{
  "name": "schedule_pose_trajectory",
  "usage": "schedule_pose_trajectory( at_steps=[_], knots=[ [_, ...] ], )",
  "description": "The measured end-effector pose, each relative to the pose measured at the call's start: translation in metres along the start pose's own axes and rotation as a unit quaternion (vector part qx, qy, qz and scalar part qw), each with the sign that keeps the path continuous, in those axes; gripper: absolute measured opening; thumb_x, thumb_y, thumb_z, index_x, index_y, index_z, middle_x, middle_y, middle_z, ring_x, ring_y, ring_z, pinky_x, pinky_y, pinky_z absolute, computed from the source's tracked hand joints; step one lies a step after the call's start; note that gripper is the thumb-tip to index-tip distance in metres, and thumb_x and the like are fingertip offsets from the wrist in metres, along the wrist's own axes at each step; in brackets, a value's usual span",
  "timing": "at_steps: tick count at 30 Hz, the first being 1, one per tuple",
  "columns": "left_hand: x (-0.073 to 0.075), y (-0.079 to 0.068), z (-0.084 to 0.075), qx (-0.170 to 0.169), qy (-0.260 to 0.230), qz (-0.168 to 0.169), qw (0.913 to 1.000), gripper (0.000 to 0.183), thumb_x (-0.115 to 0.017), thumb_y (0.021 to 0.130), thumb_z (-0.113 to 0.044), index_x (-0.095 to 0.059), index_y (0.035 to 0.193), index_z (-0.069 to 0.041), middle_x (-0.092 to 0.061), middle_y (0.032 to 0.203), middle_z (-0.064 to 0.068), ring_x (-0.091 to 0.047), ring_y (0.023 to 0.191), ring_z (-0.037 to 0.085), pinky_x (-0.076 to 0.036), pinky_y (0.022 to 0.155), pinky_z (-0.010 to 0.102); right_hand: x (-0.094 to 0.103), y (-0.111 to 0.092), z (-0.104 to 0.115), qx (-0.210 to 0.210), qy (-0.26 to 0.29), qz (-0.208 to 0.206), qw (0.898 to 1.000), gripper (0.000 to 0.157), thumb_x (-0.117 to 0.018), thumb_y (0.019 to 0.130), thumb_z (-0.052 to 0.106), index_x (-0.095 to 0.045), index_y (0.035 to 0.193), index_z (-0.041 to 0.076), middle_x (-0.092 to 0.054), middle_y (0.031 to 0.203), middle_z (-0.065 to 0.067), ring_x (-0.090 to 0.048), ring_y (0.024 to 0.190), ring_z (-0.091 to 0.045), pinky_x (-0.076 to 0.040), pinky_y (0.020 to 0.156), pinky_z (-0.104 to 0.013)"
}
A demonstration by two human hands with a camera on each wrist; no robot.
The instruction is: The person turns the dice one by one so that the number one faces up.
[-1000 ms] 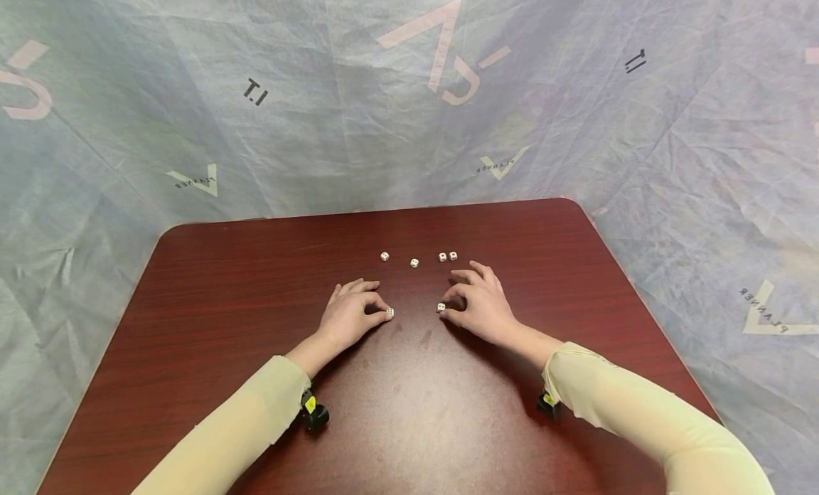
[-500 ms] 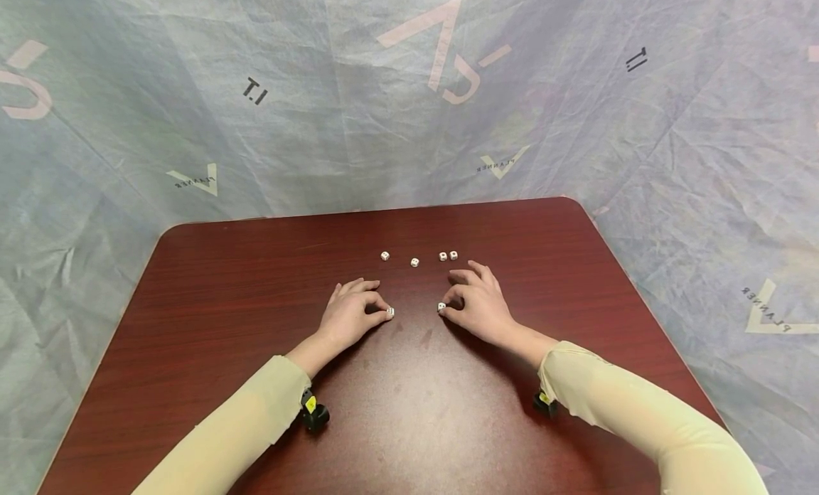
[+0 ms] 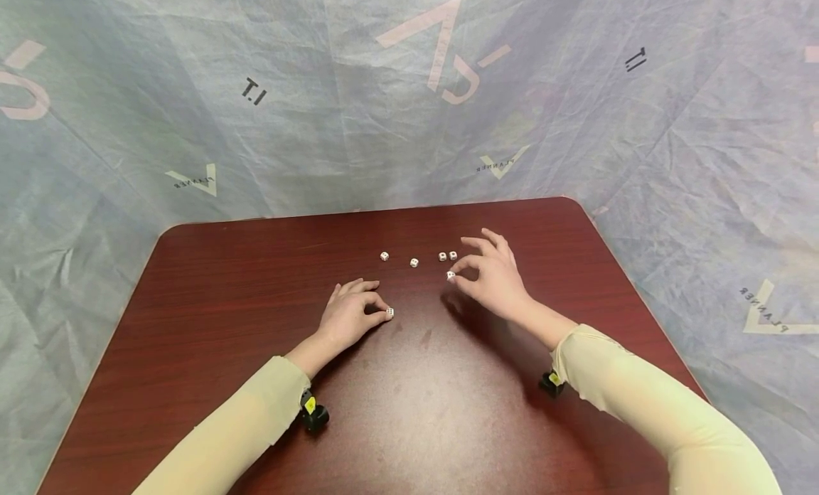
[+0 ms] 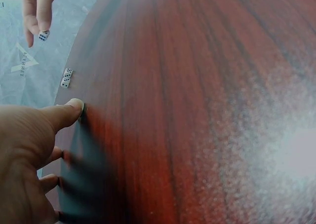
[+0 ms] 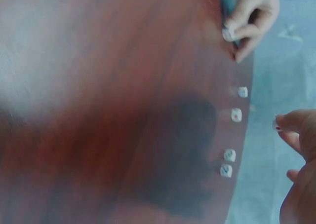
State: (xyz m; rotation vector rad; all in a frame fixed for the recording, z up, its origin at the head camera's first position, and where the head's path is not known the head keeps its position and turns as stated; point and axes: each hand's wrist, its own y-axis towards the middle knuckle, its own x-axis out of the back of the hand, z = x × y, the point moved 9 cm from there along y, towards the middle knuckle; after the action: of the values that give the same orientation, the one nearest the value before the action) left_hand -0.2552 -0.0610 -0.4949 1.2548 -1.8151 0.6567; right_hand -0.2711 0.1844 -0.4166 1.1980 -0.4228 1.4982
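My left hand (image 3: 350,314) pinches a white die (image 3: 390,312) between thumb and index finger, close to the tabletop, its other fingers spread toward the back. In the left wrist view the thumb covers most of that die. Another white die (image 3: 451,275) is pinched by my right hand (image 3: 493,276), which is raised over the table with its shadow falling apart from it. Dark pips show on this die (image 4: 44,35) in the left wrist view. Behind the hands lie a left die (image 3: 384,256), a middle die (image 3: 414,263) and a close pair of dice (image 3: 443,257).
The dark red wooden table (image 3: 409,424) is glossy, with a bright reflection in front. Grey printed cloth (image 3: 345,125) hangs behind and along both sides. Black wrist cameras sit under the left sleeve (image 3: 237,417) and right sleeve (image 3: 640,395).
My right hand has lifted its die off the table and carried it back and slightly right, toward the pair of dice. The left hand and the lying dice have stayed in place.
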Motion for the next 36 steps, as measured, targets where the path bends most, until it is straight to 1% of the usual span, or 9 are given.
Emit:
schedule_pose_trajectory(
  at_steps=[3,6,8,14,23,30,36],
  knots=[
    [0.0,0.0,0.0,-0.001,0.0,0.0,1.0,0.01,-0.077,0.093,-0.04,-0.08,0.097,-0.031,-0.052,0.152,0.006,-0.034,0.149,0.033,-0.013,0.121,0.063,0.006,0.005,-0.007,-0.002,0.003,0.0,1.0,0.009,-0.086,0.084,0.028,-0.082,0.09,0.024,-0.055,0.147,-0.01,-0.022,0.15,-0.036,-0.017,0.116,-0.066],
    [0.0,0.0,0.0,-0.001,0.001,-0.001,1.0,0.01,-0.077,0.093,-0.039,-0.08,0.097,-0.031,-0.052,0.152,0.006,-0.034,0.149,0.033,-0.013,0.121,0.063,0.005,0.008,-0.017,-0.009,0.006,0.004,1.0,0.009,-0.086,0.084,0.028,-0.082,0.09,0.023,-0.055,0.147,-0.011,-0.021,0.151,-0.037,-0.016,0.117,-0.066],
    [0.001,0.0,-0.001,-0.001,0.001,-0.001,1.0,0.009,-0.077,0.093,-0.039,-0.08,0.096,-0.031,-0.053,0.152,0.006,-0.034,0.149,0.033,-0.013,0.121,0.063,0.002,0.008,-0.023,-0.015,0.0,0.008,1.0,0.009,-0.086,0.084,0.028,-0.082,0.09,0.023,-0.055,0.146,-0.012,-0.022,0.15,-0.039,-0.016,0.117,-0.066],
    [0.001,0.0,-0.001,0.001,-0.001,0.001,1.0,0.009,-0.077,0.093,-0.039,-0.08,0.097,-0.031,-0.052,0.152,0.005,-0.034,0.149,0.033,-0.012,0.121,0.062,-0.017,0.006,-0.036,-0.031,-0.022,0.033,0.999,0.009,-0.085,0.084,0.029,-0.081,0.089,0.023,-0.055,0.146,-0.014,-0.022,0.149,-0.042,-0.015,0.117,-0.065],
    [0.0,0.0,0.0,0.001,0.002,-0.002,1.0,0.009,-0.077,0.093,-0.039,-0.08,0.096,-0.031,-0.053,0.152,0.005,-0.034,0.149,0.033,-0.013,0.121,0.062,-0.035,0.005,-0.042,-0.034,-0.034,0.054,0.997,0.009,-0.084,0.086,0.031,-0.082,0.09,0.024,-0.054,0.147,-0.013,-0.019,0.151,-0.041,-0.008,0.12,-0.064],
    [0.002,-0.001,-0.001,-0.002,-0.002,-0.008,1.0,0.011,-0.078,0.092,-0.039,-0.08,0.095,-0.029,-0.054,0.151,0.006,-0.035,0.148,0.034,-0.013,0.121,0.064,-0.042,0.004,-0.041,-0.019,-0.037,0.05,0.998,0.009,-0.085,0.084,0.03,-0.082,0.09,0.023,-0.056,0.144,-0.015,-0.022,0.148,-0.045,-0.01,0.119,-0.067],
    [0.002,0.0,-0.001,0.002,-0.004,-0.001,1.0,0.01,-0.077,0.092,-0.039,-0.08,0.095,-0.03,-0.052,0.152,0.006,-0.034,0.149,0.034,-0.011,0.121,0.064,-0.043,0.001,-0.042,-0.02,-0.032,0.055,0.998,0.011,-0.085,0.085,0.03,-0.082,0.092,0.023,-0.055,0.145,-0.015,-0.022,0.148,-0.045,-0.012,0.118,-0.068]
  ],
)
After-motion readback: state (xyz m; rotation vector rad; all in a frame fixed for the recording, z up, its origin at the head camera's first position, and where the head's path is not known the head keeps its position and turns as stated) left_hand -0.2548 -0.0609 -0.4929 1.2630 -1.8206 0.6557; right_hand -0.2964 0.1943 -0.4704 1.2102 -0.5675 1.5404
